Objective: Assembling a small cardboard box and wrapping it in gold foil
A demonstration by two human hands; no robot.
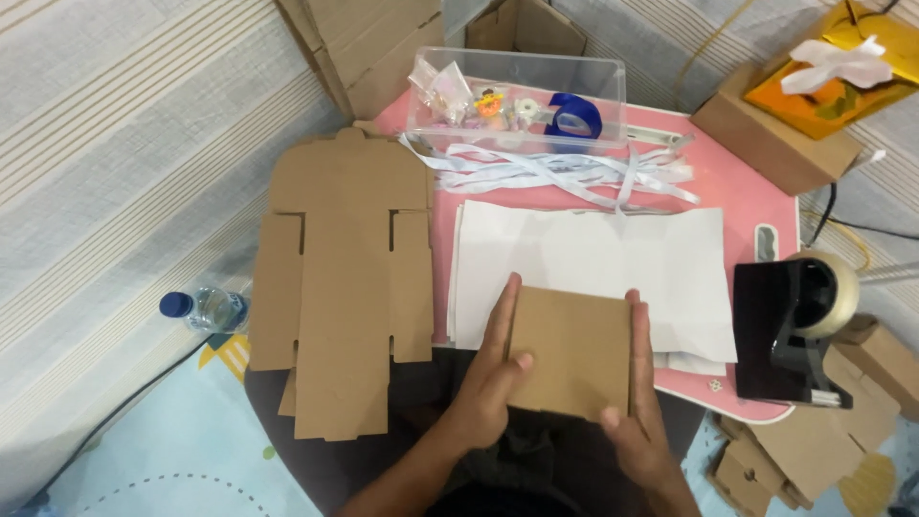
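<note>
Head view, landmark: the pink table [756,201]; every place below is told from it.

Small cardboard box: the folded brown cardboard box [571,349] sits at the table's near edge, half over the sheets of white paper [593,258] and half overhanging toward the person's lap.

Long axis: a near-square shape, its slightly longer side running left to right along the table's near edge (slightly turned, right end nearer the person).

Left hand: the left hand [486,373] lies flat against the box's left side, fingers straight and close together pointing away from the person, thumb hooked onto the box's top face.

Right hand: the right hand [639,402] clasps the right side, fingers laid along the edge, thumb pressed on the near right corner.

Which is nearer: neither; both touch it, the box lying between the two palms, so it is held from left and right, not from front and back.

Flat cardboard blank: an unfolded die-cut blank [340,287] lies over the table's left edge, well apart from the left hand.

Far edge of the table: a clear plastic bin [522,101] with small trinkets and a blue tape roll [572,117], white ribbons [565,172] just in front.

Right edge: a black tape dispenser [795,330], near the right hand but not touching.

Off the table, left: a water bottle [203,308] on the floor.
</note>
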